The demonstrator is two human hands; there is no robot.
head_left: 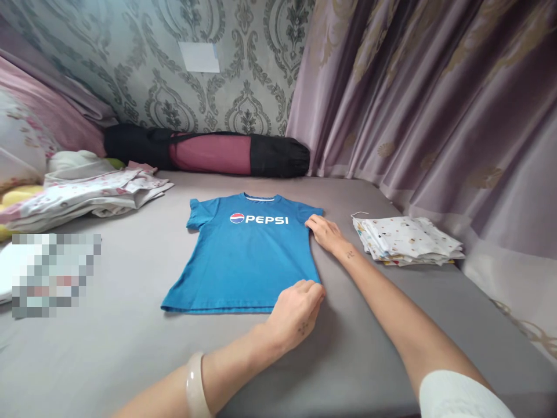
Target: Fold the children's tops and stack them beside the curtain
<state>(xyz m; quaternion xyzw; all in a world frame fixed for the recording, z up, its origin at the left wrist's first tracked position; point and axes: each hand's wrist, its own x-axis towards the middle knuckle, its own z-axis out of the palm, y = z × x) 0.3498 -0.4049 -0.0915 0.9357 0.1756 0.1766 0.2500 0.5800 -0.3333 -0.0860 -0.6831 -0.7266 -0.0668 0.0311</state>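
A blue T-shirt (pixel 248 255) with a white PEPSI print lies spread flat, neckline away from me. My left hand (pixel 298 310), with a pale bangle (pixel 196 383) on its forearm, is closed on the shirt's lower right corner at the hem. Farther up the same side, my right hand (pixel 325 232) pinches the shirt's edge just below the right sleeve. The fingertips of both hands are partly hidden.
Grey sheet (pixel 130 360) covers the bed. Folded printed cloths (pixel 409 238) are stacked at right, beside the mauve curtain (pixel 413 116). Folded clothes (pixel 100 186) lie at left. A long black and maroon bag (pixel 209 152) rests along the wall.
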